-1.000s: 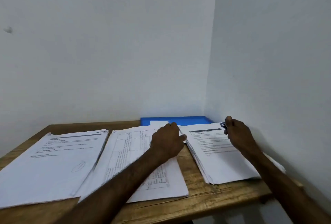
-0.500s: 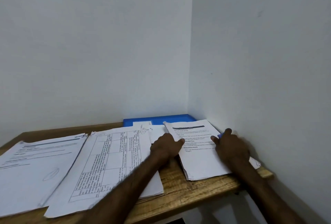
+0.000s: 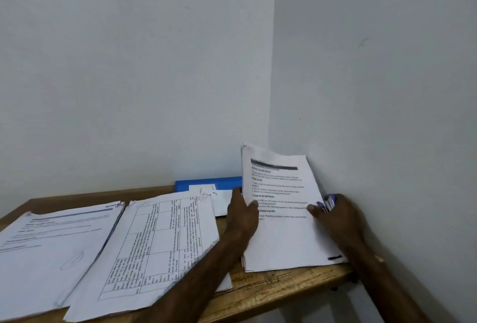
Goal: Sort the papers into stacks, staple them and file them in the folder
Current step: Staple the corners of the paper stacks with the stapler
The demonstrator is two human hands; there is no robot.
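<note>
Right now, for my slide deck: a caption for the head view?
Left hand and right hand hold the right paper stack tilted up on the table, blue folder behind.

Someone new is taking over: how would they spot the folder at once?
Find the wooden table in the room's corner, then its far edge against the back wall. The folder lies flat there, partly behind the raised stack. Unlike the white papers around it, it is bright blue.

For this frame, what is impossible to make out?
Head view only:
1. Small blue-and-white object: right hand covers most of it; identity unclear.
2. Blue flat folder: right end hidden behind the raised white paper stack that the left hand grips.
3. Left white paper stack: cut off by the frame edge.
4. Printed text: too blurred.
</note>
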